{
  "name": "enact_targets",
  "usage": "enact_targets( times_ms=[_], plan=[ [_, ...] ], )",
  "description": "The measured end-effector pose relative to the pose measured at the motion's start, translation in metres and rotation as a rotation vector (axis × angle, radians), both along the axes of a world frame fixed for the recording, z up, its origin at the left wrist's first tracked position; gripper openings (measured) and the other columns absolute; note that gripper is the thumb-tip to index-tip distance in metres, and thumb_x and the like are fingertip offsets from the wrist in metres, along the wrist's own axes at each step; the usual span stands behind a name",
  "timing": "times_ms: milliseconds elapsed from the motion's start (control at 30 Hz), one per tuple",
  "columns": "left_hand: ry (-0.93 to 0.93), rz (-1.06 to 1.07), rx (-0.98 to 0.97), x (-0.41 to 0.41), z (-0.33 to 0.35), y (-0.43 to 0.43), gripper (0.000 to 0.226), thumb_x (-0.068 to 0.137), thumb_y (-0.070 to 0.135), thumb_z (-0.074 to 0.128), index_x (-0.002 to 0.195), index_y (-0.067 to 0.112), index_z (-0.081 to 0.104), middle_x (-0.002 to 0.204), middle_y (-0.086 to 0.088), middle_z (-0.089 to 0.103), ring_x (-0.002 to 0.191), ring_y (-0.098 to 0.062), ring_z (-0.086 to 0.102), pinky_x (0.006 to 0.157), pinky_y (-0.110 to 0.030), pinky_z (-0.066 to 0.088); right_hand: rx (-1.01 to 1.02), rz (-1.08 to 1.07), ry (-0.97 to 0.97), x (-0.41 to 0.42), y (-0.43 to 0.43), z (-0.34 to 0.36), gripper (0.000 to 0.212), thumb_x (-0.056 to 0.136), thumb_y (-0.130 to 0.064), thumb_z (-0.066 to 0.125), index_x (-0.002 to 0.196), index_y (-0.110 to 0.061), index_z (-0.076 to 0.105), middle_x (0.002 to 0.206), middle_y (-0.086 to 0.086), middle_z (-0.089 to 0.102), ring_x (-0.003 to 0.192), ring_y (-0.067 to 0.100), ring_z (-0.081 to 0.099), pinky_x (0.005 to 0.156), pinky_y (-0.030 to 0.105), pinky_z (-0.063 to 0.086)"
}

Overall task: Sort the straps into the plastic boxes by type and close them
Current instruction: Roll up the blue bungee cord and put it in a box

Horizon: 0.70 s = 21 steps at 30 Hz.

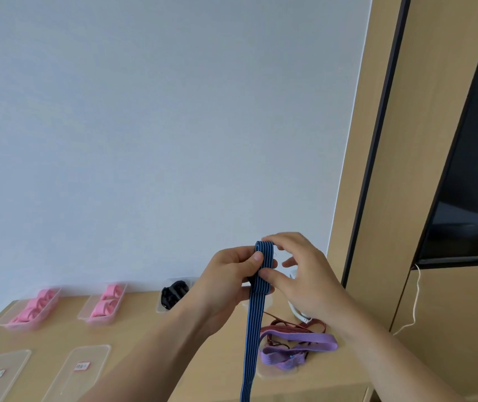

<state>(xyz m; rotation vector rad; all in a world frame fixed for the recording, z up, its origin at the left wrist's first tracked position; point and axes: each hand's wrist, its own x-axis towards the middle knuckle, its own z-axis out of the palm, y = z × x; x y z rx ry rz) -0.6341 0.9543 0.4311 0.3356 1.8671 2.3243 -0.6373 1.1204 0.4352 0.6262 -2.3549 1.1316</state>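
- left hand (229,274): grip closed round the folded upper end of the blue strap (253,329), thumb pressing the fold flat.
- right hand (304,274) touching the same fold from the right; forefinger over its top, thumb on its face, a light pinch, other fingers loose.
- strap held in the air above the counter (133,340), long axis near upright, free tail hanging straight down below both hands and out of view.
- open boxes (159,309) lie left and behind; left hand is nearer, likely the carrier.
- none shows blue.

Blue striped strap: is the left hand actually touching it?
Touching. The head view shows the left hand pinching the blue striped strap near its rolled top.
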Motion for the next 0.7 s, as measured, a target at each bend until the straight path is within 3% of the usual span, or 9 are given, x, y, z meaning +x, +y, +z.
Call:
enact_targets(
  times_ms=[133, 233, 400, 533, 700],
  plan=[
    [-0.042, -0.064, 0.054, 0.003, -0.004, 0.001, 0.029, 0.104, 0.023, 0.059, 0.111, 0.002, 0.077, 0.107, -0.014, 0.074, 0.093, -0.022, 0.069, 0.088, -0.035, 0.06, -0.027, -0.006, -0.029, 0.001, 0.002, 0.008, 0.038, 0.078, -0.017, 0.082, 0.109, -0.029, 0.064, 0.111, -0.019, 0.063, 0.105, 0.0, 0.055, 0.086, 0.021, 0.048],
    [-0.051, -0.081, 0.071, 0.003, -0.006, 0.0, 0.046, 0.095, 0.037, 0.067, 0.116, -0.003, 0.072, 0.104, -0.016, 0.072, 0.095, -0.024, 0.069, 0.093, -0.037, 0.06, -0.081, -0.013, -0.051, 0.003, 0.001, 0.008, 0.036, 0.078, -0.018, 0.081, 0.104, -0.031, 0.061, 0.107, -0.017, 0.065, 0.104, 0.005, 0.058, 0.089, 0.024, 0.048],
    [-0.108, -0.06, 0.051, 0.006, -0.01, 0.002, 0.057, 0.089, 0.053, 0.066, 0.113, 0.002, 0.077, 0.1, -0.018, 0.076, 0.087, -0.027, 0.073, 0.079, -0.032, 0.061, -0.161, -0.037, 0.036, 0.005, -0.004, 0.012, 0.036, 0.079, -0.013, 0.082, 0.098, -0.033, 0.058, 0.093, -0.018, 0.069, 0.091, 0.007, 0.062, 0.081, 0.024, 0.051],
    [-0.184, -0.02, 0.07, 0.008, -0.014, 0.003, 0.055, 0.1, 0.052, 0.057, 0.114, 0.002, 0.076, 0.101, -0.02, 0.077, 0.083, -0.028, 0.073, 0.075, -0.035, 0.062, -0.226, -0.055, 0.101, 0.005, -0.007, 0.012, 0.039, 0.077, -0.008, 0.082, 0.1, -0.031, 0.059, 0.088, -0.017, 0.07, 0.082, 0.006, 0.066, 0.073, 0.026, 0.055],
    [-0.22, 0.008, 0.082, 0.014, -0.016, 0.005, 0.056, 0.107, 0.048, 0.047, 0.114, 0.0, 0.074, 0.105, -0.02, 0.078, 0.087, -0.028, 0.074, 0.081, -0.038, 0.063, -0.2, -0.072, 0.199, 0.003, -0.009, 0.003, 0.037, 0.079, -0.007, 0.081, 0.103, -0.024, 0.059, 0.092, -0.017, 0.069, 0.081, 0.005, 0.068, 0.074, 0.029, 0.057]
  ],
)
